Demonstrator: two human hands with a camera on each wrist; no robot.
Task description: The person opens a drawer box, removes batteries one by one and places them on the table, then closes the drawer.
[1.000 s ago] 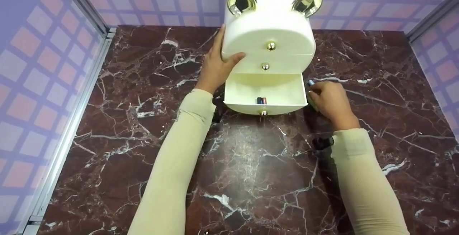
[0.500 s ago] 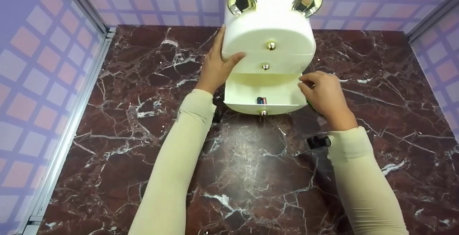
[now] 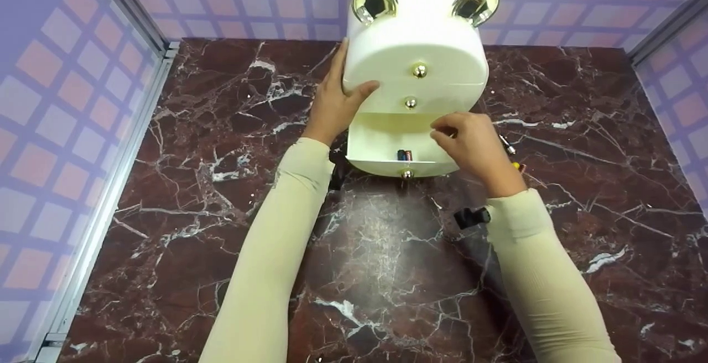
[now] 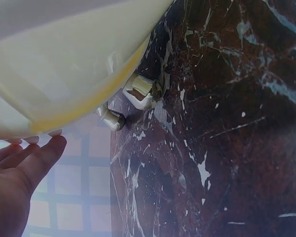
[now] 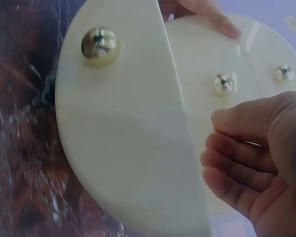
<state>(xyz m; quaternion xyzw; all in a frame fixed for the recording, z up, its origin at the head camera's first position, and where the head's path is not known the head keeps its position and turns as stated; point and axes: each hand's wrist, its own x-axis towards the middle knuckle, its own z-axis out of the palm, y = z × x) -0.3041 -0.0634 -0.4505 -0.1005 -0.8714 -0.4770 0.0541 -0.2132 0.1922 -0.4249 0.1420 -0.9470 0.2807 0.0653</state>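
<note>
A white drawer organizer (image 3: 420, 31) with round gold knobs stands at the back, its bottom drawer (image 3: 370, 168) pulled out. Two small batteries (image 3: 405, 155), one dark blue and one red, lie inside by the drawer's front. My left hand (image 3: 334, 103) rests against the organizer's left side, fingers straight along it and thumb across the front. Over the drawer's right part, my right hand (image 3: 470, 141) pinches with thumb and fingertips. The battery seen at those fingertips earlier is hidden now. In the right wrist view, the curled fingers (image 5: 227, 153) are beside the drawer front.
Right of the drawer, a silver and dark battery (image 3: 507, 144) lies on the marbled table (image 3: 387, 274). Near it is a small yellow-and-red piece (image 3: 518, 167), partly behind my right hand. Two gold ear-like ornaments (image 3: 475, 4) top the organizer. Checkered walls (image 3: 276, 3) border the table.
My right hand has moved left from the table beside the drawer to above it, uncovering the small things at the right. My left hand stays in place.
</note>
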